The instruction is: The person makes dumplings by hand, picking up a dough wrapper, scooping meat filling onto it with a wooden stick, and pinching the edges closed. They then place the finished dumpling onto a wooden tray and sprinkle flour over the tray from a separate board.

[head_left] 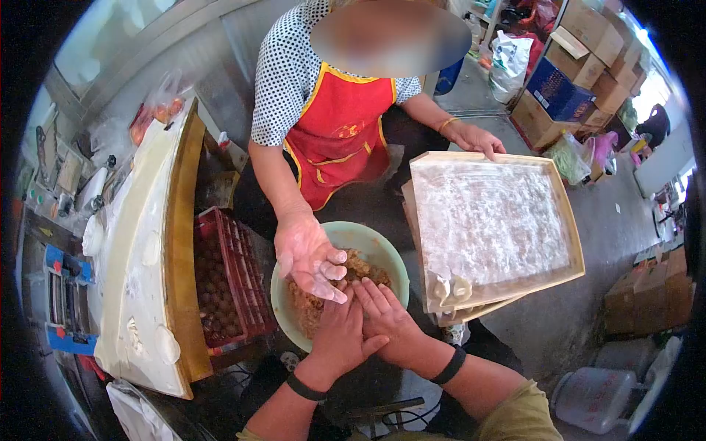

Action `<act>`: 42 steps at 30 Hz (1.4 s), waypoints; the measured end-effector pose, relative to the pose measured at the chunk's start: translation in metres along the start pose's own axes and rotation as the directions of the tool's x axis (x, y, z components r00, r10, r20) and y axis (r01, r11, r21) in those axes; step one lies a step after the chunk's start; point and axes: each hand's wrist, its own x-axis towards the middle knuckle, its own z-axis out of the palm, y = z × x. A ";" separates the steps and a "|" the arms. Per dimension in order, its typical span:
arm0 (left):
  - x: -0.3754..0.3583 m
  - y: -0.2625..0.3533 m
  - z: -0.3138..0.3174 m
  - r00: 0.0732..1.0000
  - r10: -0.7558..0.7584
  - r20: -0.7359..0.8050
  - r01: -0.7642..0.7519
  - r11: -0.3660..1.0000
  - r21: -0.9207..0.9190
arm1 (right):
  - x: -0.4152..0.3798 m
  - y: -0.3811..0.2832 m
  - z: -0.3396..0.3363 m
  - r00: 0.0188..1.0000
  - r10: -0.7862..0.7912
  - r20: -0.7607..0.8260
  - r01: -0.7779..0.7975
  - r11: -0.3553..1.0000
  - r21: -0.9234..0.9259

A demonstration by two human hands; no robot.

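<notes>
My left hand [340,339] and my right hand [392,331] are side by side over the near part of a pale green bowl [403,275], backs up. The right hand's fingers are stretched out, its thumb lying toward the left hand. My left fingers also point forward, partly covered by a co-worker's floury hand [305,253] held palm up above the bowl. Whatever lies under my palms is hidden. Brown minced filling [305,312] fills the bowl. The co-worker's other hand [476,138] grips the far edge of a floured wooden tray [500,220], where a few dumplings [460,287] rest at the near left corner.
On the left stands a wooden work table [180,294] with a long dough sheet [129,242] and a dough round [168,345]. A red crate [235,272] of round brown items stands between table and bowl. Cardboard boxes [647,287] and a clear plastic container [596,397] are at right.
</notes>
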 end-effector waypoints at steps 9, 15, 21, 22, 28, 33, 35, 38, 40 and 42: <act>-0.011 0.013 0.002 0.990 0.030 -0.136 -0.045 0.993 -0.106 | -0.015 -0.009 -0.013 0.998 -0.011 0.068 0.010 1.000 0.014; -0.006 0.014 -0.002 0.976 -0.023 -0.216 -0.060 0.928 -0.367 | -0.011 -0.010 -0.017 0.996 0.089 0.001 -0.084 0.944 0.318; -0.005 0.004 0.000 0.889 -0.183 -0.421 -0.076 0.846 -0.528 | -0.004 -0.005 -0.030 0.953 0.293 -0.082 -0.121 0.613 0.781; -0.006 0.002 0.001 0.884 -0.212 -0.417 -0.088 0.800 -0.593 | -0.006 -0.003 -0.028 0.941 0.336 -0.039 -0.115 0.428 0.896; -0.003 0.000 0.008 0.859 -0.407 -0.310 -0.027 0.570 -0.821 | 0.004 0.008 -0.030 0.925 0.364 0.107 0.070 -0.442 0.894; 0.010 0.009 -0.003 0.734 -0.623 -0.272 -0.103 0.293 -0.950 | 0.017 -0.003 -0.044 0.900 0.392 0.190 0.076 -0.571 0.817; 0.000 -0.015 0.005 0.790 -0.613 -0.002 0.067 0.088 -0.994 | 0.010 0.007 -0.030 0.889 0.373 0.265 -0.074 -0.456 0.887; -0.014 -0.081 0.063 0.971 -0.185 -0.149 -0.185 -0.194 -0.963 | -0.004 0.033 -0.001 0.840 0.353 0.412 -0.343 -0.242 0.908; -0.007 -0.073 0.053 0.963 -0.148 -0.227 -0.261 -0.286 -0.922 | -0.001 0.035 0.000 0.842 0.351 0.410 -0.324 -0.278 0.904; 0.016 -0.011 -0.015 0.890 -0.455 -0.029 -0.145 -0.223 -0.964 | 0.017 0.018 -0.023 0.905 0.349 0.244 -0.085 -0.412 0.907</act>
